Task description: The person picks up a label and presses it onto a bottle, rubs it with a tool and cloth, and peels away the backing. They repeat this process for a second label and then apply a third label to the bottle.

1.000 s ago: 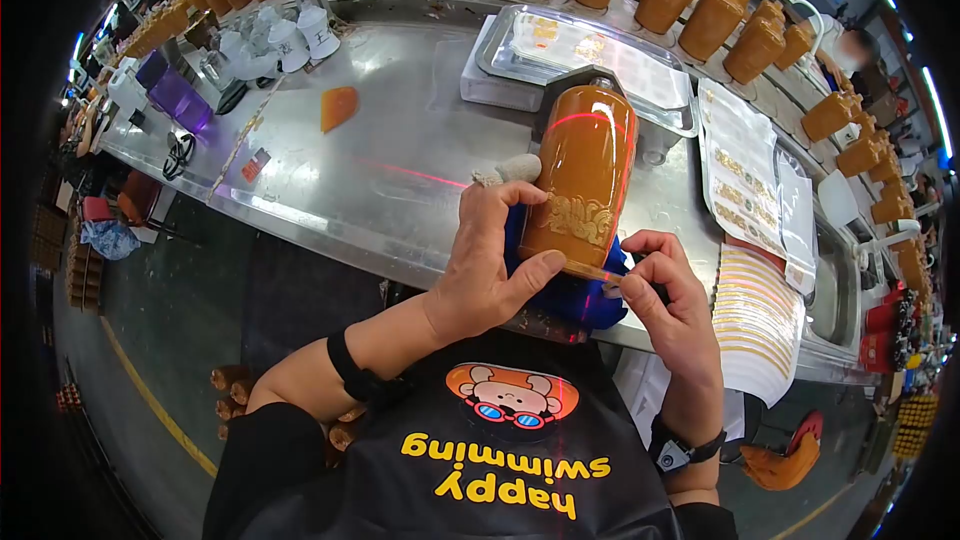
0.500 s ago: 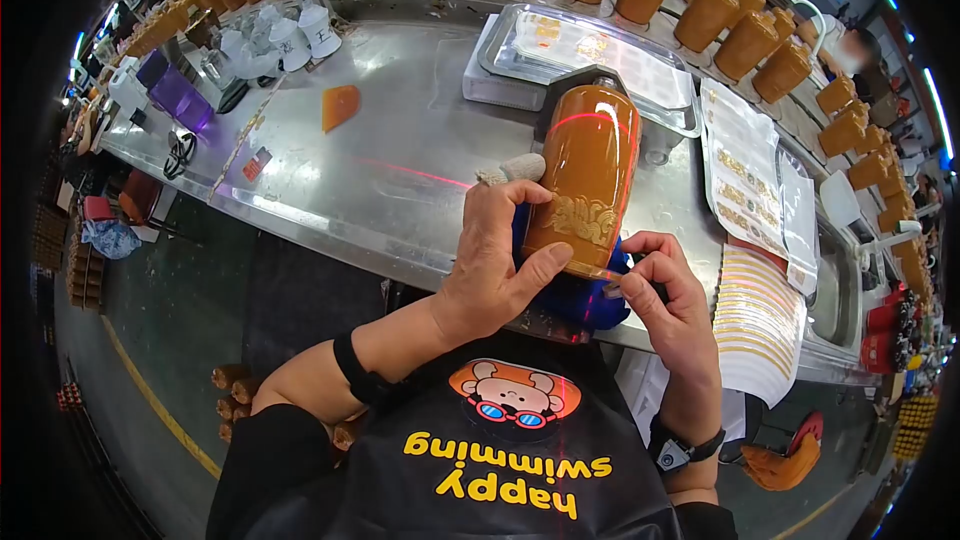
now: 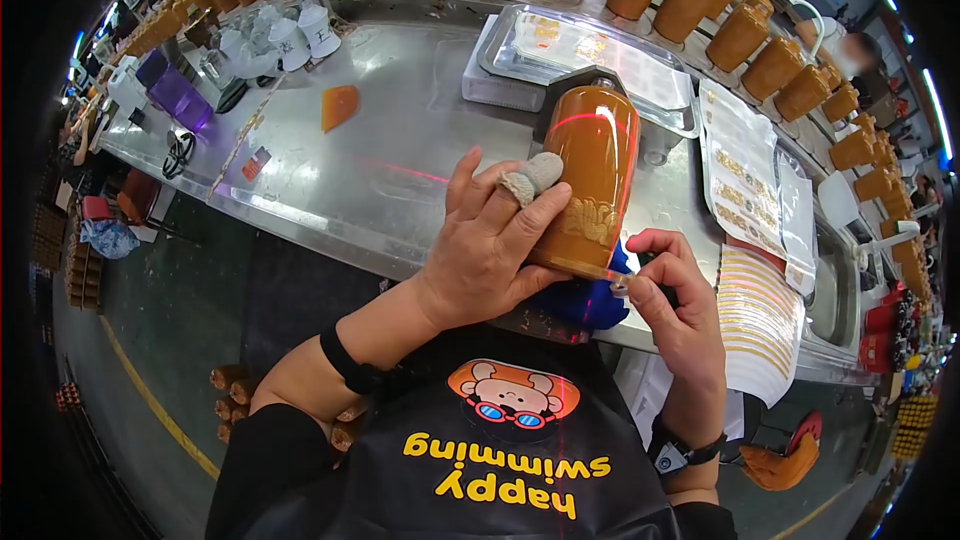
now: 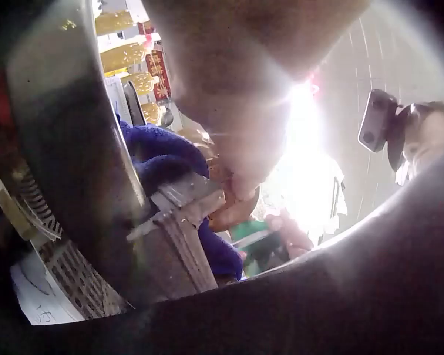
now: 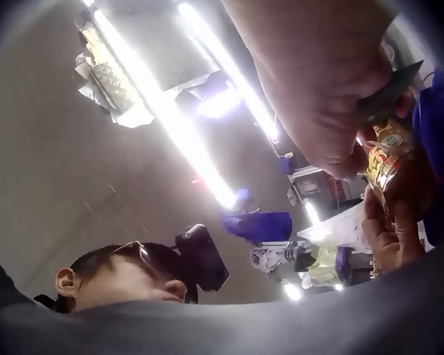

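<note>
Bottle, brown, glazed and banded near its base with raised gold ornament (image 3: pixel 590 155), lies tilted over a bunched blue cloth (image 3: pixel 598 308) at the near edge of a shiny steel table (image 3: pixel 400 90), its neck pointing toward twelve o'clock as the worker sees it. From about eight o'clock on the bottle, the left hand (image 3: pixel 480 250) presses it with loosely spread, fairly straight fingers — one wearing a pale cloth finger cover (image 3: pixel 540 172) — while the thumb sits along the base. At five o'clock, the right hand (image 3: pixel 680 300) has thumb and fingertip drawn together, pinching the end of a thin translucent strip (image 3: pixel 618 281) at the bottle's base edge.

A rectangular metal tray with white decal sheets (image 3: pixel 560 45) sits beyond, at twelve o'clock. More gold-printed white sheets (image 3: pixel 745 165) lie toward three, and a white sheet of curved gold bands (image 3: pixel 755 325) between four and five. An orange wedge-shaped piece (image 3: pixel 339 108) rests between nine and ten; matching brown bottles (image 3: pixel 688 5) stand around one.
</note>
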A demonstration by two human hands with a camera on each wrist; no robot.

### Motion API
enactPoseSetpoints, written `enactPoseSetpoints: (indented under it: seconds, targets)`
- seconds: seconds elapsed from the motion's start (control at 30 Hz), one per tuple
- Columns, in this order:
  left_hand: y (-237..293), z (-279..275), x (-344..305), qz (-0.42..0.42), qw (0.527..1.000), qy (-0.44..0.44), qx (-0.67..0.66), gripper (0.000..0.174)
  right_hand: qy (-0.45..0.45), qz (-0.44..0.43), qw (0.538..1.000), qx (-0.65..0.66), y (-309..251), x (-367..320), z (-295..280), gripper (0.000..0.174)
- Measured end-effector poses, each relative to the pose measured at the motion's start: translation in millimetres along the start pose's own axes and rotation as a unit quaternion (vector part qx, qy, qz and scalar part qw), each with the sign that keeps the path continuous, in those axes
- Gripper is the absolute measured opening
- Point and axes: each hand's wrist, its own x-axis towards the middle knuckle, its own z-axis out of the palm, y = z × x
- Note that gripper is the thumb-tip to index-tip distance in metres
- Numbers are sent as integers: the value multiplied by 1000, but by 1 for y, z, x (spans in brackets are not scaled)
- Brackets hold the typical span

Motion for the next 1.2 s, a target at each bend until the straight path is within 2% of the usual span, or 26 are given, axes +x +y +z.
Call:
enactPoseSetpoints:
  seconds: [0.03, 0.13, 0.23, 0.37, 0.57, 0.87, 1.1, 1.2]
  targets:
    - [1, -3, 2, 8, 1000, -3, 11, 70, -1, -1, 1000, 2, -2, 0, 0, 20]
    - [-1, -10, 5, -31, 992, -30, -118, 67, 0, -10, 1000, 2, -7, -1, -2, 19]
    - [-1, -3, 2, -94, 955, -8, -283, 64, -1, -27, 1000, -1, -10, -1, -3, 19]
    - [6, 3, 3, -125, 952, 14, -278, 58, -3, -27, 1000, 13, -15, -1, -3, 19]
    - [11, 2, 3, -155, 945, -10, -287, 57, 6, -27, 1000, 5, -8, -4, -6, 18]
    - [16, 3, 4, -147, 955, -7, -258, 62, 13, -5, 1000, 1, 0, -8, -7, 18]
    - [13, 7, 3, -145, 949, 5, -280, 67, 9, -15, 1000, -15, 13, -9, -8, 15]
    - [11, 7, 2, -153, 943, -2, -295, 67, 6, 10, 1000, 1, 11, -9, -6, 14]
